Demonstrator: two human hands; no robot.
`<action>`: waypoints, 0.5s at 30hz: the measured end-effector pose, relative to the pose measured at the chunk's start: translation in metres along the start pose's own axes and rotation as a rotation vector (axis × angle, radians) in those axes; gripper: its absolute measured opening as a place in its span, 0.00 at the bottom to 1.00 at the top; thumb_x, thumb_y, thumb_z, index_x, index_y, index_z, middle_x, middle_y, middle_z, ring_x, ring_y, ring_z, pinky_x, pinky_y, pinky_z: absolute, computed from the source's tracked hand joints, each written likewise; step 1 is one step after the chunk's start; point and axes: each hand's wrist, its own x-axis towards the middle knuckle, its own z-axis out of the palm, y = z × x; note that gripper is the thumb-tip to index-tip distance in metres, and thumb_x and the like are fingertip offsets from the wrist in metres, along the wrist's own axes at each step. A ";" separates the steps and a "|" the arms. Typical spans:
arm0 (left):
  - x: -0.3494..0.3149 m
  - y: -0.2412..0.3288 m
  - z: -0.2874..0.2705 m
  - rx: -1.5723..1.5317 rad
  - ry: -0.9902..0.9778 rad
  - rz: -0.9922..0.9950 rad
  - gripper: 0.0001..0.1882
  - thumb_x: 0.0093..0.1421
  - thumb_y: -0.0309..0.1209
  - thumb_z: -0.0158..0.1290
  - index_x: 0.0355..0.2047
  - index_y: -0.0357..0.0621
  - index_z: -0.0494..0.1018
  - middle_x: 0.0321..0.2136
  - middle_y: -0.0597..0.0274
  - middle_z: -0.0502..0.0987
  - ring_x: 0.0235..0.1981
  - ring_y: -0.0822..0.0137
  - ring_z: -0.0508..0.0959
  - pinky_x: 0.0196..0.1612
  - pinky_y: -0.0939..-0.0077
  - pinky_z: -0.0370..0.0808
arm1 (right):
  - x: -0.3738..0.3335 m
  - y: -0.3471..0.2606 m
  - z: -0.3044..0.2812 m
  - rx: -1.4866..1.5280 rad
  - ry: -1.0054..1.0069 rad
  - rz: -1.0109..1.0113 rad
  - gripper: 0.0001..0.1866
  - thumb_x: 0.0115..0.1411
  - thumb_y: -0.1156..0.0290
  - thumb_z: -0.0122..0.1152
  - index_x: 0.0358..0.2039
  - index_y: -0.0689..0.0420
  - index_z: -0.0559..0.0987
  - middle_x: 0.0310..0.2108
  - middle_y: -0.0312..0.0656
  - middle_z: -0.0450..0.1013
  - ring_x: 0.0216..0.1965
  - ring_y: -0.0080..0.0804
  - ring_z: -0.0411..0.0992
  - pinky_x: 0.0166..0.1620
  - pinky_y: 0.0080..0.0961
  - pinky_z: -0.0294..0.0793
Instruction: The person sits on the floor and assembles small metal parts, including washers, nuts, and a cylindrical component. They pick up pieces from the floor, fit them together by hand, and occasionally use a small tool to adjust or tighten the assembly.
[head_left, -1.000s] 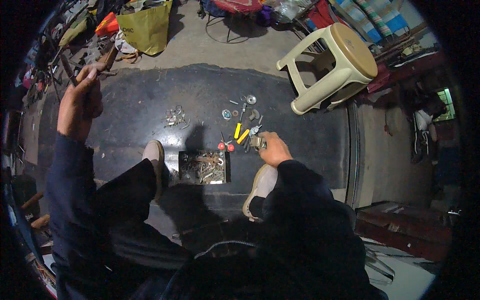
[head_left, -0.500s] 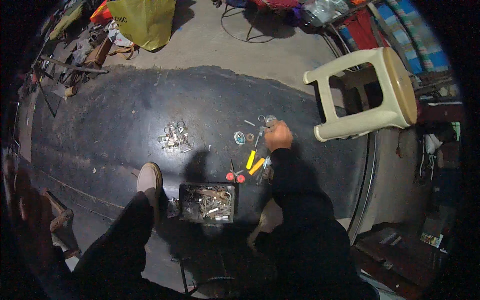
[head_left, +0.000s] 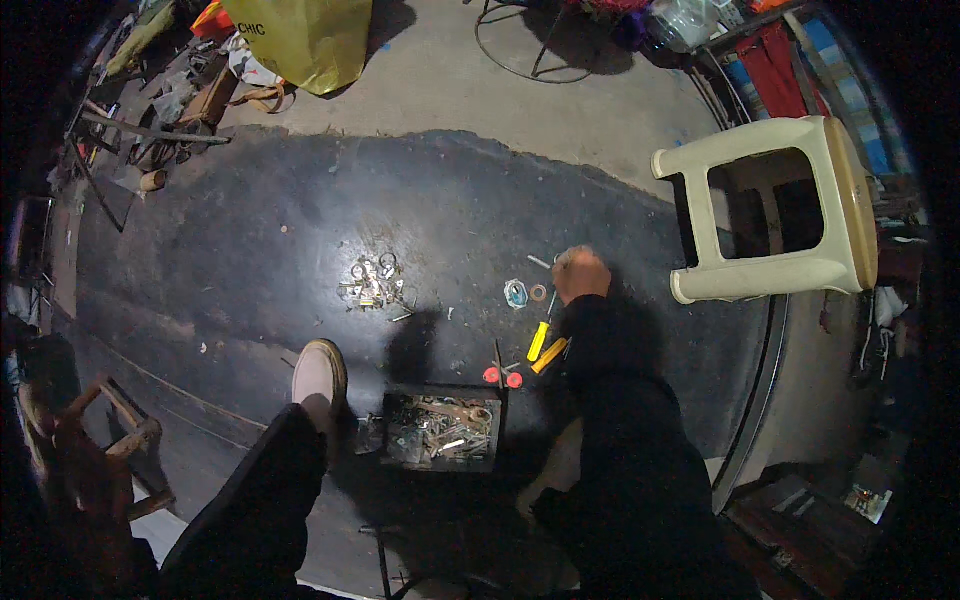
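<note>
My right hand [head_left: 582, 276] is low over the dark floor mat, right of centre, its fingers curled downward. What they grip, if anything, is hidden beneath the hand. A short metal rod [head_left: 539, 262] lies at its left side. Close by are a small brown ring-shaped roll [head_left: 539, 293] and a clear packet with something blue [head_left: 516, 293]. Nearer me lie a yellow-handled screwdriver [head_left: 538, 342], an orange-yellow handle [head_left: 550, 357] and a tool with two red ends [head_left: 503, 377]. My left hand does not show.
An open dark box [head_left: 497, 432] of loose metal hardware stands between my feet. A pile of small metal parts [head_left: 372, 281] lies left of centre, beyond my left shoe [head_left: 317, 372]. At right a cream plastic stool [head_left: 690, 228] lies on its side. A yellow bag [head_left: 310, 45] stands far left.
The view has shifted, so the floor items appear further right. A blurred hand-like shape at the far left has gone from view. My right hand stays curled among the small parts.
</note>
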 end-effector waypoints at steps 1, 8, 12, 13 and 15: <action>-0.002 0.000 -0.003 0.100 0.012 0.034 0.12 0.72 0.40 0.48 0.48 0.48 0.72 0.19 0.67 0.64 0.18 0.71 0.62 0.21 0.71 0.60 | -0.003 0.003 -0.001 0.047 0.030 -0.022 0.09 0.56 0.62 0.63 0.32 0.52 0.83 0.34 0.46 0.78 0.39 0.49 0.78 0.42 0.44 0.78; -0.015 -0.008 -0.009 0.302 0.219 0.189 0.15 0.74 0.41 0.43 0.53 0.47 0.67 0.15 0.71 0.63 0.11 0.77 0.58 0.14 0.78 0.55 | -0.025 0.020 -0.021 0.211 0.146 -0.053 0.13 0.53 0.64 0.67 0.39 0.51 0.80 0.39 0.45 0.77 0.43 0.49 0.76 0.44 0.45 0.77; -0.014 -0.014 0.000 0.330 0.299 0.201 0.17 0.75 0.42 0.40 0.56 0.46 0.64 0.13 0.73 0.62 0.07 0.80 0.56 0.10 0.82 0.53 | -0.024 0.015 -0.025 0.259 0.100 -0.033 0.16 0.51 0.63 0.71 0.40 0.50 0.80 0.41 0.45 0.75 0.45 0.49 0.76 0.45 0.46 0.77; -0.015 -0.016 0.001 0.329 0.327 0.197 0.17 0.76 0.42 0.40 0.57 0.46 0.63 0.13 0.74 0.62 0.06 0.80 0.55 0.09 0.83 0.52 | -0.021 0.012 -0.024 0.229 0.115 -0.024 0.16 0.51 0.64 0.71 0.40 0.49 0.80 0.40 0.44 0.76 0.44 0.49 0.76 0.44 0.45 0.77; -0.015 -0.016 0.001 0.362 0.465 0.200 0.18 0.75 0.42 0.40 0.57 0.46 0.61 0.13 0.74 0.61 0.06 0.81 0.55 0.08 0.84 0.52 | -0.015 0.005 -0.019 0.169 0.139 -0.004 0.17 0.50 0.65 0.73 0.41 0.48 0.81 0.39 0.44 0.76 0.42 0.48 0.77 0.43 0.42 0.77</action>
